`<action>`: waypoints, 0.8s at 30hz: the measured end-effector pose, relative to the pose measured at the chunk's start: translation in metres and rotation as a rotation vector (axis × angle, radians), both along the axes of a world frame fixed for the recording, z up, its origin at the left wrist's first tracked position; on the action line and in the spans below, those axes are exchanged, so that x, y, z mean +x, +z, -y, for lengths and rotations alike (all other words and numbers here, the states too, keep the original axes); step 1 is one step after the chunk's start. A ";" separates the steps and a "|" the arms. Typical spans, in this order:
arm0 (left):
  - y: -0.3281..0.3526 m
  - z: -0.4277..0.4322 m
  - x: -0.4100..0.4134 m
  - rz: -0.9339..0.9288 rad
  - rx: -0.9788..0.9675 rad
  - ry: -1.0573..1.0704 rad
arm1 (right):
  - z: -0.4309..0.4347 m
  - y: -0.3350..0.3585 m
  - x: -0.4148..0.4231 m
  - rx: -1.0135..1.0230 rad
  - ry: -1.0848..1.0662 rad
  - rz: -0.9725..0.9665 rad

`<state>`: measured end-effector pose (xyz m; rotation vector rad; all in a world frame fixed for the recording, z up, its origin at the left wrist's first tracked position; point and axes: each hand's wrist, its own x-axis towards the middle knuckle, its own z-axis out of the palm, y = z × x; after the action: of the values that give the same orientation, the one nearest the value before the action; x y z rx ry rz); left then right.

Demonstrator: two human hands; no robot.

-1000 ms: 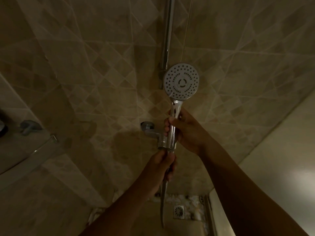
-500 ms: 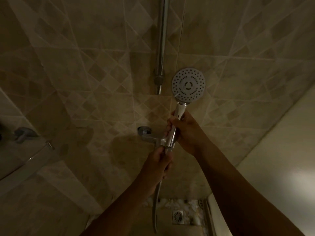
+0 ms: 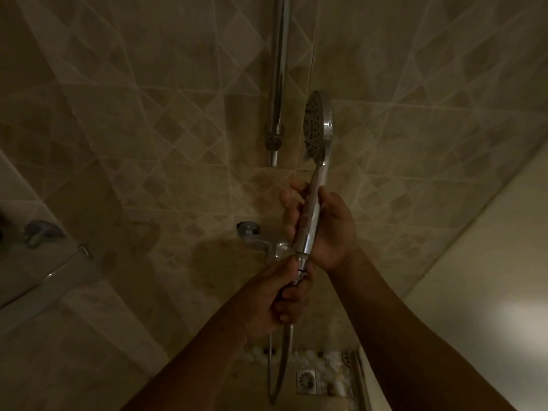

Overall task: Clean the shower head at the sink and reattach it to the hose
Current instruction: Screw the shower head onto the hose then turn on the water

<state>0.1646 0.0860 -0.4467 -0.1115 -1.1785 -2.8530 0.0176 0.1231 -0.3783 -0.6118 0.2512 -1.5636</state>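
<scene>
A chrome shower head (image 3: pixel 318 126) stands upright in front of the tiled wall, its round spray face turned edge-on toward the left. My right hand (image 3: pixel 329 229) grips its chrome handle around the middle. Just below the handle's lower end, my left hand (image 3: pixel 281 301) grips the hose connector, whose threaded metal end meets the handle's base. The hose (image 3: pixel 280 369) hangs down from my left fist toward the floor.
A chrome riser rail (image 3: pixel 278 84) runs up the wall left of the shower head. The mixer tap (image 3: pixel 255 237) juts from the wall behind my hands. A square floor drain (image 3: pixel 307 381) lies below. A glass panel with a handle (image 3: pixel 41 232) stands at the left.
The shower head has rotated about its handle: its spray face pointed at me before and now shows edge-on, facing left. Both hands keep their grips.
</scene>
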 end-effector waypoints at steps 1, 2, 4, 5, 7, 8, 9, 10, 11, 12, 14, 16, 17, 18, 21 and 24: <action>-0.001 -0.002 0.000 0.012 -0.011 0.013 | 0.000 -0.002 0.000 0.007 0.000 -0.032; -0.003 -0.004 0.000 0.041 -0.029 0.048 | 0.002 -0.005 -0.001 0.034 -0.012 -0.078; -0.007 -0.008 0.000 0.131 -0.085 0.187 | 0.004 -0.006 -0.002 0.131 -0.073 -0.212; -0.010 -0.010 -0.001 0.184 -0.133 0.285 | 0.005 -0.007 -0.001 0.201 -0.141 -0.308; -0.014 -0.012 -0.004 0.280 -0.284 0.486 | 0.010 -0.012 0.003 0.364 -0.353 -0.487; -0.015 -0.012 -0.005 0.318 -0.355 0.553 | 0.012 -0.016 0.006 0.435 -0.466 -0.528; -0.016 -0.013 -0.005 0.343 -0.395 0.587 | 0.013 -0.019 0.009 0.486 -0.557 -0.536; -0.016 -0.013 -0.005 0.349 -0.405 0.590 | 0.013 -0.021 0.011 0.513 -0.605 -0.528; -0.017 -0.013 -0.004 0.340 -0.395 0.572 | 0.011 -0.022 0.012 0.517 -0.610 -0.510; -0.017 -0.013 -0.002 0.322 -0.376 0.546 | 0.008 -0.022 0.013 0.492 -0.577 -0.495; -0.017 -0.012 0.003 0.276 -0.318 0.487 | -0.001 -0.020 0.009 0.409 -0.467 -0.487; -0.016 -0.010 0.006 0.241 -0.244 0.405 | -0.009 -0.014 0.004 0.317 -0.337 -0.470; -0.014 -0.009 0.007 0.224 -0.205 0.354 | -0.011 -0.011 0.003 0.273 -0.270 -0.438; -0.012 -0.009 0.008 0.199 -0.164 0.294 | -0.013 -0.007 0.001 0.226 -0.212 -0.383; -0.005 -0.010 0.008 0.070 -0.053 0.091 | -0.013 0.001 -0.001 0.045 -0.048 -0.155; 0.000 -0.013 0.006 -0.030 0.024 -0.105 | -0.012 0.003 0.001 -0.111 0.078 -0.052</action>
<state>0.1707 0.0990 -0.4467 -0.2209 -1.1659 -2.9430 0.0185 0.1354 -0.3758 -0.7418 0.1783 -1.4951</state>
